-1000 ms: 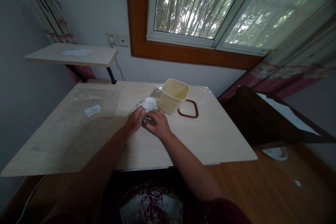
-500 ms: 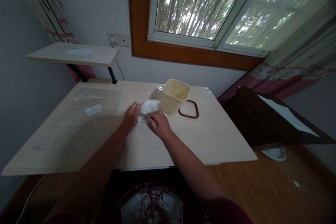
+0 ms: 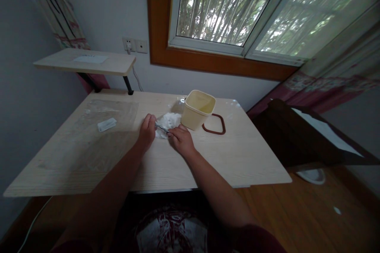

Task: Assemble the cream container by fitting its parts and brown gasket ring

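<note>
Person at a desk [image 3: 237,166], seen from a head-worn camera. The task's thing is a white wad [image 3: 168,123], soft and irregular in outline, with a crumpled, fluffy surface; its material, perhaps cotton or tissue, cannot be told at this resolution. It lies flat on the desk near mid-table, between the two hands and just left of a cream plastic tub [image 3: 197,109].

A slim metal tool [image 3: 162,128] lies across the near part of the wad, its kind too small to tell. The right hand [image 3: 181,140] rests to the right of the wad, its fingers curled and pinching the tool's lower end. The left hand [image 3: 147,132] stands at the wad's left edge, its fingers curled and their tips beside the tool's upper end; whether they grip it cannot be told.

The tub stands upright and open. To its right lies a dark red rounded-rectangular gasket [image 3: 213,123], flat on the desk. A clear plastic sheet [image 3: 107,134] lies at the desk's left, with a small white packet [image 3: 107,124] on it. A shelf [image 3: 86,61] stands above the desk's far left corner.
</note>
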Motion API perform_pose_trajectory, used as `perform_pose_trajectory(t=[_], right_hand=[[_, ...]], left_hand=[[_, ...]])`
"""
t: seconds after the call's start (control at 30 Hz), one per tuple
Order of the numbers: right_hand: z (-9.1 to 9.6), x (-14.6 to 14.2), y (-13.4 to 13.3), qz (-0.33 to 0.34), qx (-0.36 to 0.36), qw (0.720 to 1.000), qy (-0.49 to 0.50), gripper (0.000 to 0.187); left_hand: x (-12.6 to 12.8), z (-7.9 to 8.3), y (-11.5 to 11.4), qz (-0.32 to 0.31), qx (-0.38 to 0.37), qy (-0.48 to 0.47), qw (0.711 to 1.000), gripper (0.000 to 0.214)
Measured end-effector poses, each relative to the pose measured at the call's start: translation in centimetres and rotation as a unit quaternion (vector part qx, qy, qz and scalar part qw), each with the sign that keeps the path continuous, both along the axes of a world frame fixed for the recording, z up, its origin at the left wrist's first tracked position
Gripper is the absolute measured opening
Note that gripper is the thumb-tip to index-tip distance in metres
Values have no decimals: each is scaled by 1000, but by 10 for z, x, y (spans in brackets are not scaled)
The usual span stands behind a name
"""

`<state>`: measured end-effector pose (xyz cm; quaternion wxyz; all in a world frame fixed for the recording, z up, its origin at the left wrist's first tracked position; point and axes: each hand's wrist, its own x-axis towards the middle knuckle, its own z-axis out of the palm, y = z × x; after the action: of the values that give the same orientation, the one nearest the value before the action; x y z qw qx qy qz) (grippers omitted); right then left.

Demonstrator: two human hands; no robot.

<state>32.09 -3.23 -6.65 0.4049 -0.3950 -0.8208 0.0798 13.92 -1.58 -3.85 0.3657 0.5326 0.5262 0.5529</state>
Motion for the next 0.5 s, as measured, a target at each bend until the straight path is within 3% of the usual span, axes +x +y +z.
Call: perform_pose_trajectory(t=[0.27, 0.5], right_hand=[[-5, 2, 2, -2, 2, 1000, 4, 28], [-5, 6, 0, 6, -29, 998, 59, 27]], left_hand=[[0, 10, -3, -4, 0, -23, 1000, 24], [-8, 2, 2, -42, 32, -41, 998, 24]])
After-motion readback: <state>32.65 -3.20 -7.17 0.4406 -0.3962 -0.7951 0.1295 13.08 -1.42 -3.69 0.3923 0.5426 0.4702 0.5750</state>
